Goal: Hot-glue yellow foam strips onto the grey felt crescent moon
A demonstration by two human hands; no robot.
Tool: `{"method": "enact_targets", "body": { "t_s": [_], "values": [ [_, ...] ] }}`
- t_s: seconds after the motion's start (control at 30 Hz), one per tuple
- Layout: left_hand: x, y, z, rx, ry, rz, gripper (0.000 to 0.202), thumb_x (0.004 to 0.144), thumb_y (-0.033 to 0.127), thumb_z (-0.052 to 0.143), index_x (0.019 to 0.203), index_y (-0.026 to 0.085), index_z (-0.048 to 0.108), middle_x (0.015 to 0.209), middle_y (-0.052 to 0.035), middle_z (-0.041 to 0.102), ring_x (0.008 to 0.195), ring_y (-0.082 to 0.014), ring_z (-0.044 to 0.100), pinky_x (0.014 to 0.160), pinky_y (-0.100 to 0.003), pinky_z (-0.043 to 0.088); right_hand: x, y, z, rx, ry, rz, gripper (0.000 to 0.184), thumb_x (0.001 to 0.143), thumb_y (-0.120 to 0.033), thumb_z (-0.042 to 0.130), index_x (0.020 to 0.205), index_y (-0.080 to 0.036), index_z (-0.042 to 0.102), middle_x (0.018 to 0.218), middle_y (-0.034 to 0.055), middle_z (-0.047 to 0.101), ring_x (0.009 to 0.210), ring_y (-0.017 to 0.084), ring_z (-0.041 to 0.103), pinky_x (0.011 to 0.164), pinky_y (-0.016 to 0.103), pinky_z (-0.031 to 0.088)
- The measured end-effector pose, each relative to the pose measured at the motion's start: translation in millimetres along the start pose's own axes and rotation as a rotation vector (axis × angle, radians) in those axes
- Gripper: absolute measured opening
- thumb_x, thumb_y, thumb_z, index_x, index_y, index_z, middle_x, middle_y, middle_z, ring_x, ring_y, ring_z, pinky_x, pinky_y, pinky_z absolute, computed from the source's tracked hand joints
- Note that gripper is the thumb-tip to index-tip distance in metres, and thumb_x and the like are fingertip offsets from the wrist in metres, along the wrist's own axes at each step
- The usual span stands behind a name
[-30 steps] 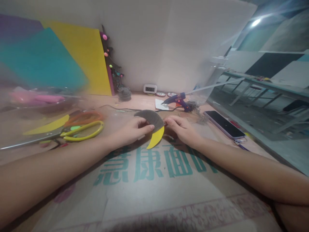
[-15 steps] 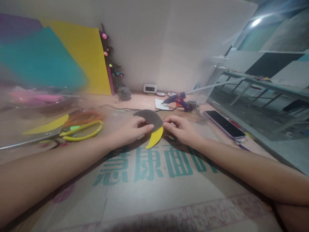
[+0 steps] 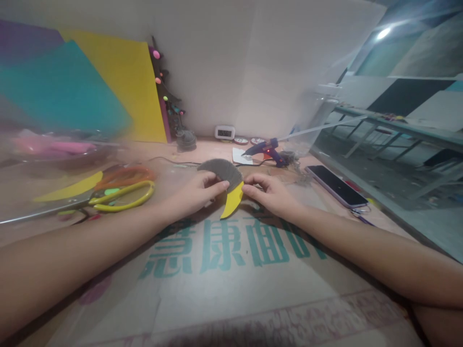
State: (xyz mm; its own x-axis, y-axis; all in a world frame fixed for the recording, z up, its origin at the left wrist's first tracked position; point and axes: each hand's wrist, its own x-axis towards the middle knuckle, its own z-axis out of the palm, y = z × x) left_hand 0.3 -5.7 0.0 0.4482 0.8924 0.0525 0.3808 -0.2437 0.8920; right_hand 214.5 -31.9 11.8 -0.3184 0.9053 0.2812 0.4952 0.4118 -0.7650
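Observation:
A crescent-shaped cut-out with a grey upper part [image 3: 220,170] and a yellow lower tip [image 3: 232,201] is held just above the cardboard sheet [image 3: 231,270] with green printed characters. My left hand [image 3: 197,193] pinches its left side, thumb on the grey face. My right hand [image 3: 269,191] pinches its right edge where grey meets yellow. Both hands have their fingers closed on the piece.
Yellow-handled scissors [image 3: 119,195] and a yellow crescent scrap [image 3: 72,188] lie at the left. A blue glue gun [image 3: 265,149] and a phone [image 3: 336,185] lie at the right. Coloured sheets [image 3: 119,82] lean on the wall; a small clock [image 3: 224,132] stands behind.
The crescent has shifted slightly left and turned, its yellow tip now pointing more steeply down. Both hands moved a little with it, still pinching it.

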Motion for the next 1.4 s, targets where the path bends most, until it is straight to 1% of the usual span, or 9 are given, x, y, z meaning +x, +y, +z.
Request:
{"method": "enact_targets", "body": {
  "t_s": [0.23,0.37,0.5,0.63,0.8,1.03,1.17,1.27,1.4],
  "values": [
    [3,-2,-0.4,0.028,0.006,0.079,0.04,0.084,0.056,0.053,0.083,0.017,0.06,0.073,-0.002,0.063,0.063,-0.0143,0.058,0.054,-0.024,0.044,0,-2,-1,-0.111,0.049,-0.043,0.016,0.083,-0.031,0.059,0.074,-0.018,0.06,0.074,-0.0002,0.063,0.069,0.013,0.056,0.067,0.025,0.043],
    [2,-2,0.6,-0.068,-0.002,0.027,0.039,0.081,0.056,0.058,0.092,0.019,0.059,0.071,-0.0001,0.062,0.058,-0.013,0.057,0.052,-0.023,0.044,-2,-3,-1,-0.163,0.238,-0.107,0.015,0.083,-0.03,0.058,0.072,-0.02,0.055,0.07,-0.0008,0.059,0.067,0.013,0.053,0.066,0.026,0.042],
    [-4,5,1.1,-0.091,-0.091,0.049,0.036,0.081,0.053,0.058,0.088,0.018,0.062,0.077,-0.0028,0.065,0.07,-0.0162,0.062,0.059,-0.025,0.049,-6,-1,0,-0.225,0.367,-0.206,0.012,0.083,-0.027,0.058,0.075,-0.021,0.051,0.068,-0.0013,0.056,0.064,0.013,0.051,0.063,0.027,0.041],
    [-5,11,-0.4,-0.039,-0.103,0.179,0.035,0.082,0.05,0.057,0.092,0.017,0.064,0.082,-0.0023,0.065,0.074,-0.0146,0.06,0.068,-0.025,0.049,-8,4,1,-0.373,0.247,-0.426,0.011,0.087,-0.025,0.056,0.077,-0.022,0.053,0.07,0.0005,0.058,0.067,0.015,0.052,0.066,0.03,0.04],
    [-3,7,-0.7,-0.047,-0.053,0.093,0.042,0.087,0.055,0.048,0.077,0.016,0.061,0.071,-0.0012,0.062,0.063,-0.0131,0.055,0.057,-0.023,0.044,-5,11,1,-0.568,0.076,-0.581,0.013,0.091,-0.023,0.051,0.081,-0.02,0.058,0.075,0.0033,0.062,0.073,0.017,0.053,0.069,0.032,0.037],
    [2,4,-1.9,0.092,0.049,0.097,0.038,0.087,0.05,0.049,0.07,0.017,0.054,0.064,0.0017,0.056,0.056,-0.0115,0.048,0.051,-0.022,0.035,-7,5,-4,-0.489,0.091,-0.54,0.019,0.091,-0.036,0.056,0.099,-0.02,0.059,0.087,0.0058,0.065,0.082,0.02,0.057,0.077,0.034,0.041],
    [3,4,-2.8,0.079,0.084,0.077,0.036,0.086,0.05,0.051,0.075,0.017,0.056,0.065,0.0013,0.055,0.058,-0.0126,0.049,0.053,-0.023,0.036,2,-8,-26,-0.483,0.157,-0.478,0.019,0.092,-0.035,0.051,0.083,-0.021,0.06,0.083,0.0058,0.064,0.081,0.02,0.057,0.077,0.034,0.042],
    [2,4,-1.7,0.019,0.071,0.068,0.034,0.086,0.049,0.051,0.077,0.017,0.055,0.066,0.002,0.055,0.057,-0.0119,0.048,0.052,-0.023,0.035,14,-6,-51,-0.507,0.294,-0.314,0.032,0.091,-0.042,0.049,0.069,-0.02,0.058,0.068,0.0036,0.059,0.068,0.018,0.053,0.067,0.031,0.039],
    [2,4,-0.5,-0.041,0.048,0.079,0.033,0.087,0.048,0.051,0.077,0.017,0.053,0.065,0.0032,0.053,0.058,-0.0108,0.048,0.053,-0.022,0.036,29,30,-85,-0.607,0.522,-0.145,0.042,0.092,-0.048,0.046,0.062,-0.019,0.056,0.058,0.0019,0.054,0.058,0.015,0.047,0.06,0.03,0.034]
  ]
}}
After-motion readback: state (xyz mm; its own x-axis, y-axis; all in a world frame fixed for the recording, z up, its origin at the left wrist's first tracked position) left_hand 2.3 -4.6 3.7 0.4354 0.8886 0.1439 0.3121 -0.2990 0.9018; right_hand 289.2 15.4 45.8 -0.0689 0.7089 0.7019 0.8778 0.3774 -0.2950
